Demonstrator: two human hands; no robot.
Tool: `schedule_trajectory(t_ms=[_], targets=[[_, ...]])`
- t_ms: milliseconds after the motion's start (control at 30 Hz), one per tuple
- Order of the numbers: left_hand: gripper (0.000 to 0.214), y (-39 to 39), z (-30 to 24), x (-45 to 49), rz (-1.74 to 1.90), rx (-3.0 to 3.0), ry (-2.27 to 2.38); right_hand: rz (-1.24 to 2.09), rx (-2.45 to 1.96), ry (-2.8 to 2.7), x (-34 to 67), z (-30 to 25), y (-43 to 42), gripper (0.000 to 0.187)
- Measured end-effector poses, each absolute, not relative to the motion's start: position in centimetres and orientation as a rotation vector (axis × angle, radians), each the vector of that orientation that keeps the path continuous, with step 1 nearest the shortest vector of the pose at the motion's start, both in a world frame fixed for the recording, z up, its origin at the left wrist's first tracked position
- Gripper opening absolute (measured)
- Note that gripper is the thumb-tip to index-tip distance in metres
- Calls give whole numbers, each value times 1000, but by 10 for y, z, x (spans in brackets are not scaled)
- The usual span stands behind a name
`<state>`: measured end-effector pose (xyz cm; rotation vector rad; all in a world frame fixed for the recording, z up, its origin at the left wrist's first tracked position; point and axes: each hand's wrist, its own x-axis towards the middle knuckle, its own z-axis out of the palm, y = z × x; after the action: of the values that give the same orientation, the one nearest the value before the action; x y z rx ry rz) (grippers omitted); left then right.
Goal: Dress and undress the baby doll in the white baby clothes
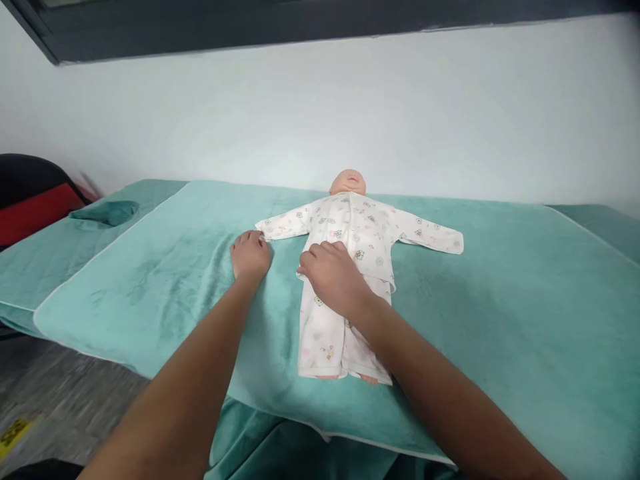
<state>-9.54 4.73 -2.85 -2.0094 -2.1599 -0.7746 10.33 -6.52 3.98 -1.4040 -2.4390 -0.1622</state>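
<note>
A baby doll point(348, 181) lies on its back, dressed in a white printed shirt point(371, 235) and matching trousers point(320, 340). Its sleeves spread out to both sides, and the feet just show below the trouser legs. My left hand point(251, 255) is closed at the cuff of the left-hand sleeve point(285, 225), pinching its end. Across the doll's belly lies my right hand point(334, 275), fingers curled around the shirt's left-hand lower edge; its fingertips are partly hidden. The right-hand sleeve point(433, 237) lies flat, untouched by either hand.
A green padded cover point(500, 320) spreads over the bed beneath the doll. Behind it rises a white wall point(240, 113) with a dark frame point(250, 27) above. A black and red chair point(40, 203) stands at the left, and grey floor point(65, 380) shows at lower left.
</note>
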Motion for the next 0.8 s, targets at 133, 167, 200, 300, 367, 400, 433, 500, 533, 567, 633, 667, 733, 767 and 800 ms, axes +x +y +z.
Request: schedule_trajectory(t_ms=[133, 167, 200, 300, 367, 400, 433, 500, 533, 567, 633, 667, 733, 767, 800], targets=[[39, 48, -28, -95, -751, -2001, -2139, -75, -1315, -2470, 107, 41, -65, 19], [40, 48, -28, -95, -745, -1998, -2138, -10, -1300, -2455, 107, 42, -67, 20], [40, 48, -28, -95, -738, -1996, -2138, 77, -1289, -2421, 108, 44, -69, 20], [40, 49, -27, -95, -721, -1995, -2145, 397, -1213, -2249, 118, 51, -78, 20], [40, 49, -26, -95, -720, -1996, -2152, 531, -1127, -2122, 135, 57, -82, 18], [40, 50, -26, -95, -722, -1995, -2156, 548, -1096, -2055, 147, 59, -84, 17], [40, 50, -26, -95, -723, -1996, -2160, 534, -1089, -1978, 162, 60, -85, 15], [40, 51, -26, -94, -723, -1995, -2163, 465, -1169, -1809, 196, 54, -84, 15], [40, 51, -26, -94, -721, -1995, -2164, 434, -1247, -1731, 213, 48, -84, 17], [40, 52, -25, -94, -719, -1994, -2165, 426, -1354, -1680, 229, 40, -83, 22], [40, 52, -24, -94, -713, -1996, -2169, 429, -1550, -1682, 254, 22, -83, 28], [40, 52, -24, -94, -710, -1999, -2172, 433, -1588, -1753, 261, 13, -84, 26], [40, 51, -22, -93, -705, -2004, -2171, 422, -1550, -1949, 269, -1, -83, 19], [40, 51, -21, -93, -704, -2004, -2172, 421, -1508, -2031, 269, -5, -82, 18], [40, 51, -21, -93, -704, -2004, -2177, 412, -1488, -2069, 270, -7, -79, 19]])
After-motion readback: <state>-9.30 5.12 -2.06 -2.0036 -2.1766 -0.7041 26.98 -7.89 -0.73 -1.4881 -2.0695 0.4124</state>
